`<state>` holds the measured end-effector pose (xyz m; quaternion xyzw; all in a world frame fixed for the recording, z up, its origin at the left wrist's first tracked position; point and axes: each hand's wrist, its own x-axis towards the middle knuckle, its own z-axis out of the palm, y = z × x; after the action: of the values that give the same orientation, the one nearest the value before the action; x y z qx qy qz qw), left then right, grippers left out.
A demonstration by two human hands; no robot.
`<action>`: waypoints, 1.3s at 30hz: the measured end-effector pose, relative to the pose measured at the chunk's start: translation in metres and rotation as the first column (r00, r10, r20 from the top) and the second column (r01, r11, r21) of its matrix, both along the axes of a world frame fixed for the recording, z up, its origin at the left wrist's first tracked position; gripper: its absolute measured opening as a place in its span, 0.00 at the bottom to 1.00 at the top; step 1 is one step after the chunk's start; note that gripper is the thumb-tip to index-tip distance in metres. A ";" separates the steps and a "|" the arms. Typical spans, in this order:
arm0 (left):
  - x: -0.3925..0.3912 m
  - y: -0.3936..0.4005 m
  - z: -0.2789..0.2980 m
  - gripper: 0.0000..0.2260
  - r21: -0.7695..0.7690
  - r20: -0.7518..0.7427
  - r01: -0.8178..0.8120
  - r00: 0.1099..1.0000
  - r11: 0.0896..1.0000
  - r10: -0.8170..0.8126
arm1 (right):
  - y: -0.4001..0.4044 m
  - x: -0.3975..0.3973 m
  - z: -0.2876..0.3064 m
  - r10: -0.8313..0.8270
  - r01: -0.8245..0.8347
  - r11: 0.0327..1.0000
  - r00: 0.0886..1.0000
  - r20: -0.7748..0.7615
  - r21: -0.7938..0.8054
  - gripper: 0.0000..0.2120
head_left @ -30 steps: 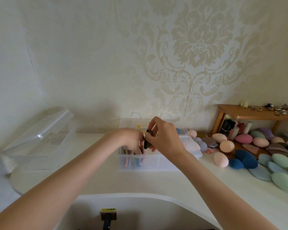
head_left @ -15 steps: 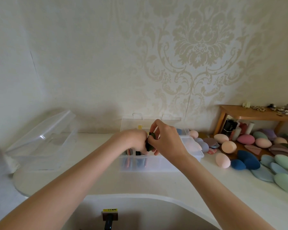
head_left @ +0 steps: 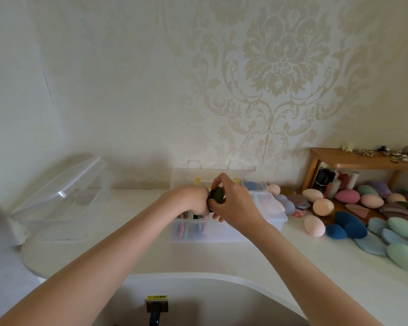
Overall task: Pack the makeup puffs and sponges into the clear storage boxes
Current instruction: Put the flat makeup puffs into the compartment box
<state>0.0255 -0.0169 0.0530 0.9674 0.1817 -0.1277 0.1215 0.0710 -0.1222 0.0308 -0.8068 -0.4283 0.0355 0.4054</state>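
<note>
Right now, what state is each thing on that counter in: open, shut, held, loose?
Divided clear box: lid up, some slots filled.
Dark green sponge: held over that box by both hands.
Left hand: curled grip on the sponge.
Right hand: pinching the sponge.
Large clear box: lid raised; contents not visible.
Loose sponges: unpacked, lying on the counter.

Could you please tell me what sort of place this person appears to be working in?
Probably a home dressing or vanity corner: damask wallpaper behind a white tabletop, a small wooden shelf with trinkets above cosmetics bottles, and loose makeup sponges beside a clear storage box.
</note>
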 end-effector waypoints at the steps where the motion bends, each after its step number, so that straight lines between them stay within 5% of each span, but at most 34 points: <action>1: -0.001 0.000 0.000 0.09 -0.011 0.017 -0.018 1.000 1.000 0.018 | -0.001 0.000 -0.002 -0.017 0.017 1.000 1.000 -0.010 0.019 0.09; 6: -0.008 0.009 0.006 0.05 0.005 0.078 -0.060 0.995 0.998 0.060 | -0.007 0.008 0.000 -0.197 0.214 0.974 0.960 0.201 -0.067 0.07; 13: -0.009 0.006 0.016 0.12 -0.064 0.233 0.050 0.972 0.997 -0.034 | 0.003 0.001 -0.002 0.074 0.025 0.936 0.961 0.265 -0.352 0.13; 23: 0.007 0.007 0.012 0.09 -0.042 0.206 0.110 0.974 0.993 -0.099 | -0.024 0.047 0.024 -0.174 0.196 0.976 0.962 0.210 -0.090 0.14; 26: 0.014 0.004 0.012 0.10 0.008 0.091 0.161 0.983 0.987 -0.161 | -0.050 0.092 0.026 -0.341 0.375 0.919 0.911 0.230 -0.122 0.14; 31: 0.018 -0.001 0.004 0.10 0.037 0.058 0.164 0.984 0.986 -0.166 | -0.083 0.149 -0.008 -0.450 0.566 0.698 0.823 0.346 -0.438 0.15; 35: 0.017 0.001 0.003 0.09 0.044 0.055 0.166 0.984 0.985 -0.169 | -0.089 0.154 -0.020 -0.443 0.528 0.658 0.848 0.291 -0.537 0.12; 39: 0.019 0.001 0.004 0.08 0.061 0.029 0.173 0.984 0.983 -0.175 | -0.087 0.149 -0.023 -0.476 0.572 0.681 0.820 0.318 -0.458 0.09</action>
<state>0.0448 -0.0155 0.0566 0.9847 0.0981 -0.1159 0.0850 0.2200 -0.2092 0.0078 -0.9750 -0.1845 -0.0347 0.1188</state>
